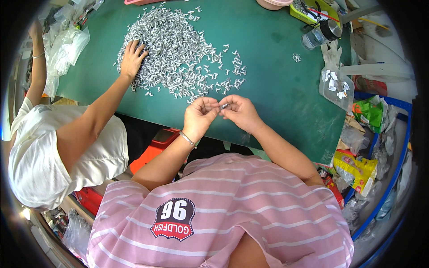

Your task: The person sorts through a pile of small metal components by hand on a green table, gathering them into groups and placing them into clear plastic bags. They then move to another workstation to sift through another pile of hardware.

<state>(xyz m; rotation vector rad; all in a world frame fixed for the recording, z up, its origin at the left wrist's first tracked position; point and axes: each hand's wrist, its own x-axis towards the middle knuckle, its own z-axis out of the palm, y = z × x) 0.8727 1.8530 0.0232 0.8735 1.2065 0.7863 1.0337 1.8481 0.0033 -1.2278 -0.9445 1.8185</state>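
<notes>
Both my hands meet in front of me, just over the near edge of the green table (277,85). Between the fingertips of my right hand (242,112) is a small curved silvery piece (224,106). My left hand (199,117) has its thumb and fingers pinched together at that piece's left side; whether it grips the same piece or another is hidden by the fingers. A large heap of similar small curved silvery pieces (174,49) spreads over the table beyond my hands, with loose ones (239,67) scattered to its right.
At left, a co-worker's hand (132,59) rests on the heap's edge. A clear bottle (321,34), a yellow-green basket (308,11), a glove (331,54) and a clear plastic tray (335,89) lie at the right. Plastic bags (67,51) sit far left; a blue-framed bin (388,178) stands right.
</notes>
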